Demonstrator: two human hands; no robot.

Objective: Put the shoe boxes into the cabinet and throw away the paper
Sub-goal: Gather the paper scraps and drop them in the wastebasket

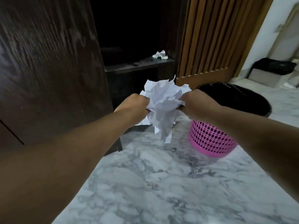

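We are on the paper step — our left hand [135, 105] and right hand [196, 105] both clutch the crumpled paper [163, 107] above the floor, just left of the pink bin [210, 139]. Next we carry it rightward over the rim and let go.

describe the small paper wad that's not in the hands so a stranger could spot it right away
Start at the dark wooden cabinet standing open on the left, and look into its black interior to the dark shelf. Near the shelf's right end lies a small crumpled white paper wad. Unlike the large crumpled white paper gripped between both hands, it is smaller, farther back and untouched.
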